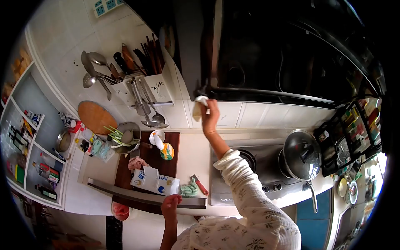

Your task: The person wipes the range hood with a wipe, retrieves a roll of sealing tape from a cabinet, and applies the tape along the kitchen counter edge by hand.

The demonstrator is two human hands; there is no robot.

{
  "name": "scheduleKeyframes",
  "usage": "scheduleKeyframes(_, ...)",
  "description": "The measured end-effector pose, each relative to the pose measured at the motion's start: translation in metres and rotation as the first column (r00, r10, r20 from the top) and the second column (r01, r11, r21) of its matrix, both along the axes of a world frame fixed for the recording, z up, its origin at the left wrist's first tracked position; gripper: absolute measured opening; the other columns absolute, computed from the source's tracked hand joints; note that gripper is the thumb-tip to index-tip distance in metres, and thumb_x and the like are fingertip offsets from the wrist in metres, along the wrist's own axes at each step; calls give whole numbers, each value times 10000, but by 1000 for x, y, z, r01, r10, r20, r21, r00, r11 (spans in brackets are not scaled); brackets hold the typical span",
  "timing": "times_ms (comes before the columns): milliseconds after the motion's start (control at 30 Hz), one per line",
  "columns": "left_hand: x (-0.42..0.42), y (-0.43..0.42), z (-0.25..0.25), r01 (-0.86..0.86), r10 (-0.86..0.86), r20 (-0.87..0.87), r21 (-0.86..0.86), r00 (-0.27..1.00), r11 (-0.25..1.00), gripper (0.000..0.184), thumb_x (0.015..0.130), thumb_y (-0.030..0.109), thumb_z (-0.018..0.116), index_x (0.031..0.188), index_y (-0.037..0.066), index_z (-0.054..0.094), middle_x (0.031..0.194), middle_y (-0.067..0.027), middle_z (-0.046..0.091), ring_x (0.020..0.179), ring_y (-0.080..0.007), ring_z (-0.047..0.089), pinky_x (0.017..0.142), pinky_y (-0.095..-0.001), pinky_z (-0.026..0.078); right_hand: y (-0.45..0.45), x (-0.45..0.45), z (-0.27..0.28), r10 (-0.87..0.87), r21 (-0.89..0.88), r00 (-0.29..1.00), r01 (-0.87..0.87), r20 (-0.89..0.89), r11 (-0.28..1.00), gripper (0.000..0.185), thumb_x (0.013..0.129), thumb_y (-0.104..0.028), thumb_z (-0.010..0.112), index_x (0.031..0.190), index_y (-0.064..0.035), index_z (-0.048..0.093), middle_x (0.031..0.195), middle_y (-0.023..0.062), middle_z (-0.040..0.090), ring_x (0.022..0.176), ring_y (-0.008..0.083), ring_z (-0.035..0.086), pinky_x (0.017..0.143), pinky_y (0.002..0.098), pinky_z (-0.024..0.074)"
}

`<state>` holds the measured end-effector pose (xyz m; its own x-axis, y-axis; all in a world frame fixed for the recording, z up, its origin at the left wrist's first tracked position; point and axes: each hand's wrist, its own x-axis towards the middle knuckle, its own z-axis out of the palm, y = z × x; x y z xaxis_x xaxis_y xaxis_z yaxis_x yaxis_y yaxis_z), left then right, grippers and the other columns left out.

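My right hand (211, 116) is raised above the counter, its fingers closed round a crumpled pale cloth (199, 109). The cloth is at the lower left corner of the dark range hood (266, 92). At the counter's front edge, my left hand (170, 207) has its fingers curled in. Whether anything is in them is hidden. Just beyond them are a white sheet (173, 188) and a white printed box (151, 181). A green rag (189, 188) and a red-handled tool (200, 185) lie to the right of the box.
A lidded wok (302, 154) sits on the gas stove (225, 183). On the dark board (125, 166) stands an orange-and-white spray bottle (167, 151). Behind it is a pot with green onions (121, 136). Utensils and knives fill a wall rack (160, 87). A spice shelf (350, 137) stands right.
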<state>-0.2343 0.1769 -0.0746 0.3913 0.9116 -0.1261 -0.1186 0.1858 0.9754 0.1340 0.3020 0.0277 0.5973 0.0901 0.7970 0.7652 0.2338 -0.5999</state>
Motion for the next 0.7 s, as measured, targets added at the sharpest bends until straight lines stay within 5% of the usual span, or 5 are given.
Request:
scheduleKeyframes(267, -26, 7, -5, -47, 46, 14, 12, 999, 999, 127, 937, 87, 588, 1028, 8, 628, 911, -87, 676, 807, -169, 643, 773, -307, 538, -16, -50, 157, 6, 158, 932, -68, 362, 985, 255, 747, 122, 642, 976, 11, 626, 977, 144, 624, 781, 260, 617, 660, 281, 492)
scheduleKeyframes(467, -35, 22, -2, -51, 52, 65, -23, 997, 998, 130, 937, 97, 592, 1028, 10, 627, 913, -87, 677, 814, -168, 643, 781, -309, 535, -2, -12, 66, 100, -150, 897, -38, 431, 988, 287, 758, 116, 614, 1019, -3, 644, 1007, 150, 624, 864, 324, 641, 714, 324, 516)
scheduleKeyframes(700, -30, 38, 0, 1, 2, 90, -28, 996, 1000, 114, 930, 46, 570, 1012, -12, 624, 909, -102, 675, 815, -175, 649, 766, -301, 531, -10, -54, 160, 38, -22, 857, -31, 514, 999, 309, 754, 124, 602, 1033, -3, 646, 1031, 127, 632, 750, 253, 632, 620, 282, 491)
